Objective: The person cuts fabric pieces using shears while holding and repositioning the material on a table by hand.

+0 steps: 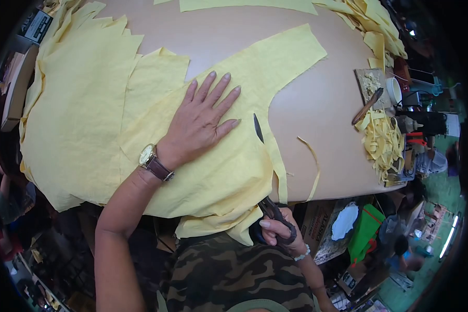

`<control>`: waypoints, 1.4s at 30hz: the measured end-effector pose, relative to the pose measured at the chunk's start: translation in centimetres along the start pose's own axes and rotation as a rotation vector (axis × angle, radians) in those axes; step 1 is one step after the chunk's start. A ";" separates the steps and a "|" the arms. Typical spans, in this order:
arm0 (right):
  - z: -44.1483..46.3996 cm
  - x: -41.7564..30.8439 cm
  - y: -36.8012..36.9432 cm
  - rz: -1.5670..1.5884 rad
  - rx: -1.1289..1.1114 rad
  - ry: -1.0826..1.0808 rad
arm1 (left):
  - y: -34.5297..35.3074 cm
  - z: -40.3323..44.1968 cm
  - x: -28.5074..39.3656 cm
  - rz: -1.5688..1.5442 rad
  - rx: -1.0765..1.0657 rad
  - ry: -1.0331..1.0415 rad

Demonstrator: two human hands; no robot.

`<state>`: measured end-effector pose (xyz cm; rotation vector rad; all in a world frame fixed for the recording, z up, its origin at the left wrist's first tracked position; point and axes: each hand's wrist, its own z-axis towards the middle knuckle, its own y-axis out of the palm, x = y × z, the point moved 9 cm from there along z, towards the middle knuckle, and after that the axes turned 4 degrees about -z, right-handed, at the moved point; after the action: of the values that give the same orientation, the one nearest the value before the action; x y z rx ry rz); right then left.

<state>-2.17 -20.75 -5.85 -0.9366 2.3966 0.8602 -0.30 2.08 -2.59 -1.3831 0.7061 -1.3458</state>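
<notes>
My left hand (202, 117) lies flat on a piece of yellow fabric (229, 156), fingers spread. A watch (155, 161) with a dark strap is on that wrist. At the table's front edge my right hand (282, 231) is wrapped round the handles of a pair of dark scissors (269, 206). One blade shows above the fabric, pointing away from me; part of the scissors is hidden under the cloth. Right of the blade, a narrow strip (278, 166) runs along the fabric's curved edge. Part of the fabric hangs over the table edge towards my camouflage top.
Stacked yellow fabric pieces (83, 114) cover the left of the table (322, 109). A thin loose strip (315, 166) lies at right. Along the right edge are a heap of yellow scraps (382, 140), a wooden-handled tool (368, 106) and a white cup (393, 91).
</notes>
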 end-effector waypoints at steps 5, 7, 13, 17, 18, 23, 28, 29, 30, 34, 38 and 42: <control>0.0 0.2 0.0 -0.019 -0.002 -0.007 | 0.0 -0.5 0.1 -0.016 0.026 -0.058; 0.0 0.2 0.0 -0.045 -0.003 -0.012 | 0.0 -0.5 0.1 -0.016 0.032 -0.060; 0.0 -0.4 0.1 0.056 -0.031 -0.110 | -0.1 -0.5 0.0 -0.023 0.040 -0.060; 0.3 -1.6 0.3 0.088 -0.045 -0.170 | -0.2 -0.5 0.0 -0.036 0.046 -0.058; 0.4 -1.8 0.4 0.077 -0.042 -0.173 | -0.2 -0.5 0.1 -0.039 0.048 -0.059; 1.2 -2.5 1.0 0.088 -0.034 -0.191 | -0.3 -0.9 0.4 -0.052 0.057 -0.074; 1.3 -2.5 1.2 0.104 -0.016 -0.199 | -0.4 -1.6 1.1 -0.068 0.073 -0.114; 1.4 -2.4 1.3 0.110 -0.014 -0.200 | -0.3 -1.7 1.1 -0.070 0.078 -0.124; 1.4 -2.4 1.2 0.116 -0.012 -0.200 | -0.3 -1.8 1.1 -0.072 0.083 -0.134; 1.3 -1.9 1.1 0.125 -0.005 -0.174 | -0.1 -2.2 1.4 -0.065 0.086 -0.178; 1.1 -1.3 0.9 0.132 -0.006 -0.161 | 0.1 -2.5 1.6 -0.056 0.085 -0.200; 1.1 -0.7 0.9 0.150 -0.009 -0.145 | 0.1 -2.8 2.0 -0.059 0.072 -0.229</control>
<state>-2.11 -19.18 -5.89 -0.6792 2.3614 0.9594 -2.49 -0.50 -2.49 -1.4813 0.4632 -1.2222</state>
